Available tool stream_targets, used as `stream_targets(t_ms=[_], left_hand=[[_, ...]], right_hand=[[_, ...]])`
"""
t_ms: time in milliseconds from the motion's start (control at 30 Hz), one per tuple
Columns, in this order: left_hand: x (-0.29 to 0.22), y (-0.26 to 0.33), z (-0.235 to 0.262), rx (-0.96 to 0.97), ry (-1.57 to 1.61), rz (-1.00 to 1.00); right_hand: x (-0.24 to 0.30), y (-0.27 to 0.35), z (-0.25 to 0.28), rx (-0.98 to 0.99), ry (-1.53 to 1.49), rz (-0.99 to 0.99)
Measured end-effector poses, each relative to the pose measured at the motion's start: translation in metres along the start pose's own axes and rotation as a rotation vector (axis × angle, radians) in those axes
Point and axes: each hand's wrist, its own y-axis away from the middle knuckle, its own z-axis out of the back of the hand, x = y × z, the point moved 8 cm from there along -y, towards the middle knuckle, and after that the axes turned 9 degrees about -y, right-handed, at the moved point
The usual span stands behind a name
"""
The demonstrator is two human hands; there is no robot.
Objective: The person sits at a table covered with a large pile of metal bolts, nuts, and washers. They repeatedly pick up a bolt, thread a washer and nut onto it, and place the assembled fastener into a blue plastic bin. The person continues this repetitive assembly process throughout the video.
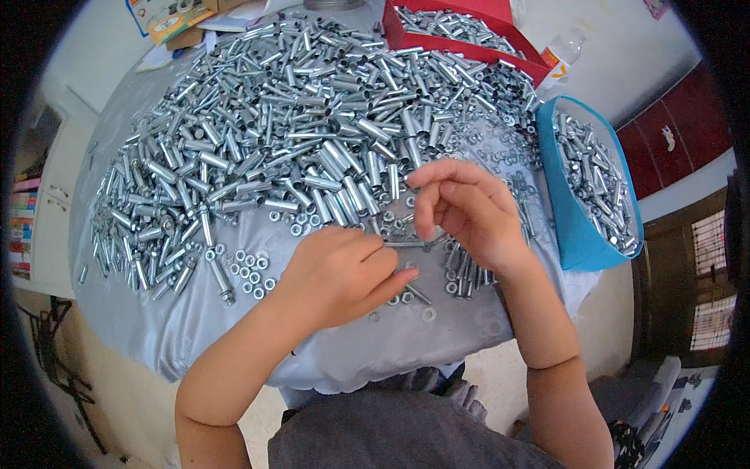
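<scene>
My left hand [340,273] is closed above the near middle of the table, its fingers curled. A thin metal bolt [405,245] sticks out from it toward the right; its other end is hidden behind the fingers. My right hand [473,211] hovers just beyond, fingers loosely bent and apart, with nothing visible in them. Beneath the right hand lies a cluster of long bolts [467,277]. Washers [428,314] and a short bolt [419,295] rest near the left thumb. Several nuts [250,271] are spread to the left of my left hand.
A great heap of metal sleeves and bolts [273,117] covers the far part of the cloth-covered table [336,359]. At the back stands a red box [469,53] of metal parts; at the right, a blue fabric bin [582,250] filled likewise. A plastic bottle [564,53] is beyond.
</scene>
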Motion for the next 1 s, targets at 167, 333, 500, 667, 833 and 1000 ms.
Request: stream_targets(t_ms=[167,333,500,667,833,1000], left_hand=[[-0.002,-0.001,0.002,-0.001,-0.007,-0.01],[-0.003,-0.002,0.002,-0.004,0.022,0.008],[-0.003,-0.001,0.005,-0.018,0.001,0.012],[-0.003,-0.003,0.01,-0.026,0.01,0.014],[-0.001,0.0,0.009,-0.035,0.036,0.003],[-0.005,0.0,0.008,-0.027,0.031,-0.033]], right_hand=[[0.002,0.001,0.003,-0.002,0.124,0.01],[0.004,0.002,0.008,-0.052,0.195,0.014],[0.004,0.001,0.013,-0.148,0.195,0.005],[0.042,0.001,0.046,-0.357,0.631,0.195],[0.061,0.018,0.109,-0.641,1.338,0.024],[0.049,0.019,0.157,-0.751,1.62,-0.181]])
